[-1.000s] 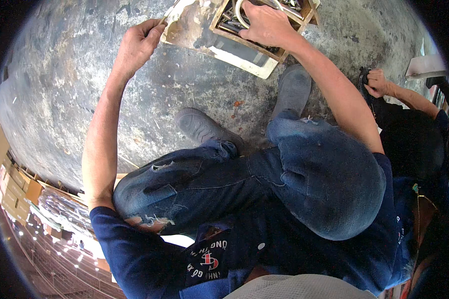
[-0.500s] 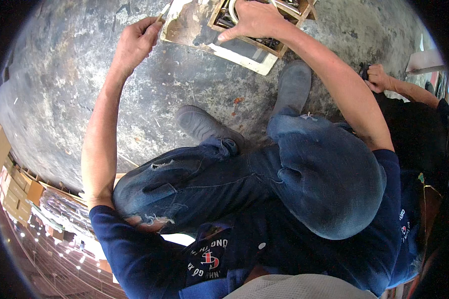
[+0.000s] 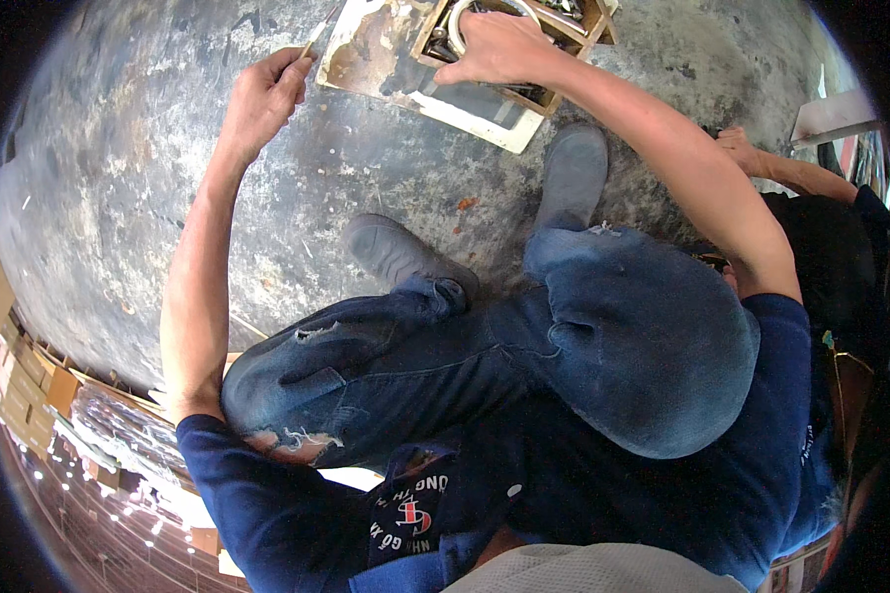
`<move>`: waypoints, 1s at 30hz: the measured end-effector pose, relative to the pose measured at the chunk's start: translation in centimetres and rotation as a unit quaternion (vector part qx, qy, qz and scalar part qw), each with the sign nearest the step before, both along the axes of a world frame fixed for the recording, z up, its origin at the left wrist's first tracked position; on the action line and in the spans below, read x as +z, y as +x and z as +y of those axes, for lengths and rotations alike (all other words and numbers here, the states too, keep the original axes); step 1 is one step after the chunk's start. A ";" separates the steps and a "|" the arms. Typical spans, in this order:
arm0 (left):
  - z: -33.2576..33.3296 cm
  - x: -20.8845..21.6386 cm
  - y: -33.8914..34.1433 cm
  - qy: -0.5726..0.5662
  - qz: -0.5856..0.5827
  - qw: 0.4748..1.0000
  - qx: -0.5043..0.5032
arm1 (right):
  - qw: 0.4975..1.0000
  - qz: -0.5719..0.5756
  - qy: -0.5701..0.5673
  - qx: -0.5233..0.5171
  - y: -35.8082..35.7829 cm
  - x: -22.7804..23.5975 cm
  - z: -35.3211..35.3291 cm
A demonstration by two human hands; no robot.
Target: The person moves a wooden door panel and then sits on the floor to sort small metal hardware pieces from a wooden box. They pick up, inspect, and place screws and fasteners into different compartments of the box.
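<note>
My left hand (image 3: 267,91) is closed around a thin, pale stick-like tool (image 3: 320,32), whose narrow tip points up and away. Its exact kind is too small to make out. My right hand (image 3: 504,47) reaches over a wooden compartment box (image 3: 601,28) with small metal parts in it. A white ring (image 3: 455,32) lies around or under the fingers of that hand. The thumb stretches to the left, apart from the fingers. The other fingertips are hidden, so whether they grip the ring cannot be seen.
Under the box lies a flat, stained board (image 3: 361,49) with a white edge (image 3: 516,136). My grey shoes (image 3: 405,255) stand on the worn concrete floor (image 3: 119,178). At the right, another person's hand (image 3: 742,150) shows beside my arm. Cardboard boxes (image 3: 32,403) are stacked at lower left.
My left hand has shifted slightly down and left with the thin tool. More of the white ring shows around my right hand. The other person's hand has moved slightly, partly behind my arm.
</note>
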State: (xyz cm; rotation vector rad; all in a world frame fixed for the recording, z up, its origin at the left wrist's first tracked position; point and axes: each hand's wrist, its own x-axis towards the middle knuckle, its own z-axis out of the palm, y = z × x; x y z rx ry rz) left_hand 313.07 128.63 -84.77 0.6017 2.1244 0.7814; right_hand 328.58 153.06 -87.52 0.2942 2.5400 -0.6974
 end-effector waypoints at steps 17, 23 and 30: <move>0.2 0.4 1.1 -0.018 0.053 0.997 -0.046 | 0.999 0.014 0.041 0.033 1.8 1.0 -1.3; 3.1 0.8 1.8 0.026 0.086 0.987 -0.131 | 0.997 0.071 0.032 0.019 2.4 0.1 -1.2; 4.5 -0.7 1.7 0.021 0.078 0.993 -0.088 | 0.999 0.028 0.032 0.024 2.2 0.7 -1.2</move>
